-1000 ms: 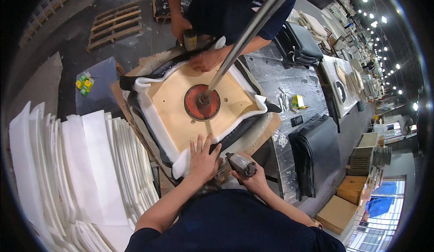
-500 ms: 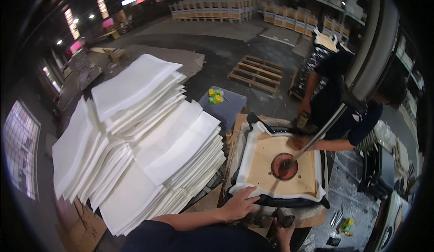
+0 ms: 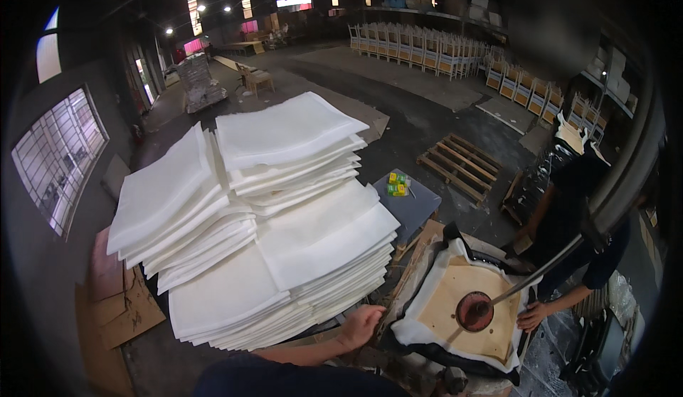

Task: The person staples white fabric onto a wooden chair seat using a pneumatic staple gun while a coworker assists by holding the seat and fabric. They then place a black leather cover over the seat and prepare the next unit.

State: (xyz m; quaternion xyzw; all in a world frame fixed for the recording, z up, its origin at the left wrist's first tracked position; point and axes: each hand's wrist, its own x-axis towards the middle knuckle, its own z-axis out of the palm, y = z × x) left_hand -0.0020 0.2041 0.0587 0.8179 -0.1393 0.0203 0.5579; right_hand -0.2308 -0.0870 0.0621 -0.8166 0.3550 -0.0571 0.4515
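Observation:
My left hand (image 3: 361,328) is beside the left edge of the padded seat panel (image 3: 440,302), apart from it. Its fingers are curled, and whatever they may hold is hidden. The panel is a square wooden board with white wadding and black cover folded around its rim. A red round disc on a rod (image 3: 474,311) presses on its middle. At the lower edge, a dark hand tool like a staple gun (image 3: 454,380) is by the panel's near side. My right hand around it is mostly out of sight. A co-worker's hand (image 3: 532,316) touches the panel's right edge.
A tall stack of white foam sheets (image 3: 313,233) stands left of the panel. Behind it, a grey stand (image 3: 409,208) bears yellow-green small boxes (image 3: 397,186). A wooden pallet (image 3: 461,167) lies on the floor, with rows of chairs (image 3: 420,52) farther back.
The view has swung left and up. My left hand has moved off the panel's near-left corner, its fingers now curled. The tool has dropped toward the lower edge. The co-worker's hand is at the right rim.

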